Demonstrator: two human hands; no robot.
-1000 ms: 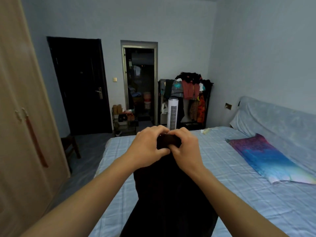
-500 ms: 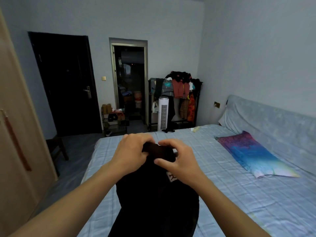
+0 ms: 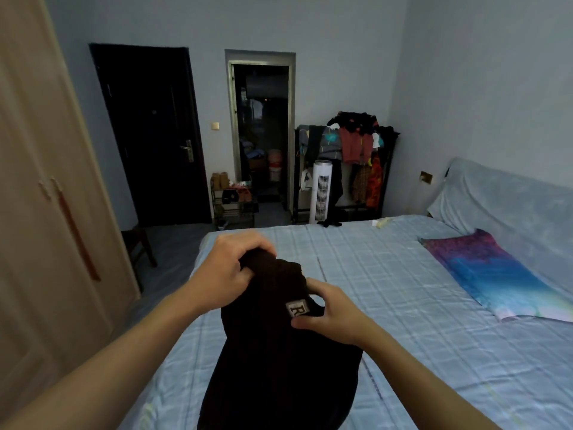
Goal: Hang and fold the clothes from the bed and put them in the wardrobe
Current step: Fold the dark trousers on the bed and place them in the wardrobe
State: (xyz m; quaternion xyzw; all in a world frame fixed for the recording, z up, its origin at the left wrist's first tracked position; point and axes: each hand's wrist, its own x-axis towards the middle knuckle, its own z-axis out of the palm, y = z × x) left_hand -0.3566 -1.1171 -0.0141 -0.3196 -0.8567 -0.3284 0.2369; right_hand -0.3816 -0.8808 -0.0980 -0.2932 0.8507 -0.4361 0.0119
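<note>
Black garment [image 3: 279, 361] over bed [image 3: 403, 290]; wardrobe [image 3: 37, 212] closed

Bed [image 3: 387, 290], covered by a pale blue checked sheet. A purple-and-blue pillow [image 3: 496, 274] lies flat near the right edge, beside the cloth-draped headboard [image 3: 511, 206]. A small pale object [image 3: 382, 222], too small to identify, rests near the far edge.

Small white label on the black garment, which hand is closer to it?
Right. The right hand pinches the black garment just beside the small white label; the left hand grips the garment's top, up and left of it.
</note>
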